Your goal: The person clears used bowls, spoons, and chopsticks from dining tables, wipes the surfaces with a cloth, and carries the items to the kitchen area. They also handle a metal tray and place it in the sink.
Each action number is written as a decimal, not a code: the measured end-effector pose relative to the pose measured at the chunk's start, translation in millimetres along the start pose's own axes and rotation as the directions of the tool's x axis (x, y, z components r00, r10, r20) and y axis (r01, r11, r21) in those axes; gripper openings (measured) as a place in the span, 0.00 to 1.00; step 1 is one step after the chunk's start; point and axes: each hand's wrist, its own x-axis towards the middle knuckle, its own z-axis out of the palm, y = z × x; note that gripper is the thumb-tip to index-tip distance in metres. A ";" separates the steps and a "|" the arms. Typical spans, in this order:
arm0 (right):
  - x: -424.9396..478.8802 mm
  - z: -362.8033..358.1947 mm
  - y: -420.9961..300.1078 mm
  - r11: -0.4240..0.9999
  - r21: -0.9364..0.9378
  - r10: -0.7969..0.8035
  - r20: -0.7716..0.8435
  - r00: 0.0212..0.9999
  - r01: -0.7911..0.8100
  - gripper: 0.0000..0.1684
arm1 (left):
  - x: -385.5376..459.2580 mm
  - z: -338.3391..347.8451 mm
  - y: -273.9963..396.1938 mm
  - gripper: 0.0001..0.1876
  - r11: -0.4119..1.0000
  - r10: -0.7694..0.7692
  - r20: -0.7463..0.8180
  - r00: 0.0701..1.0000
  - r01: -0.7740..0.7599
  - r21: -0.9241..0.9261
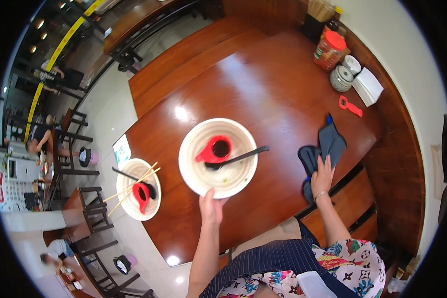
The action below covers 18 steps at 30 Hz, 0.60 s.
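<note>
My left hand (211,209) grips the near rim of a cream-coloured bowl (189,169), with the thumb on the edge. Inside the bowl are a red sauce dish (213,151) of dark liquid and a black spoon (246,156) whose handle sticks out to the right. On the right side of the table, my right hand (322,180) presses on a crumpled dark grey cloth (332,140). A second cream bowl (134,165) sits by the left table edge, holding another red dish (141,195), a black spoon and wooden chopsticks (128,190) laid across its rim.
Along the wall stand a red-lidded jar (329,52), lidded pots (341,79), white napkins (368,87) and a chopstick holder (314,20). A red-handled object (350,106) lies nearby. A card (121,149) touches the left table edge. Wooden benches (193,56) flank the table. Other people sit farther left.
</note>
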 end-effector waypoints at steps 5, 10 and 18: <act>-94.3 4.6 -71.9 0.938 0.105 -0.345 0.214 0.914 0.330 0.27 | 32.1 8.3 12.1 0.21 0.998 -0.060 0.145 0.988 0.054 0.045; -152.0 32.8 -183.3 0.616 0.387 -0.788 0.301 0.537 0.687 0.23 | 28.0 -19.7 41.7 0.29 0.993 -0.103 0.262 0.960 0.085 0.079; -82.0 104.2 -322.0 0.627 0.324 -0.774 0.156 0.614 0.708 0.18 | -63.2 -208.7 77.4 0.28 0.998 -0.059 -0.077 0.995 0.061 0.030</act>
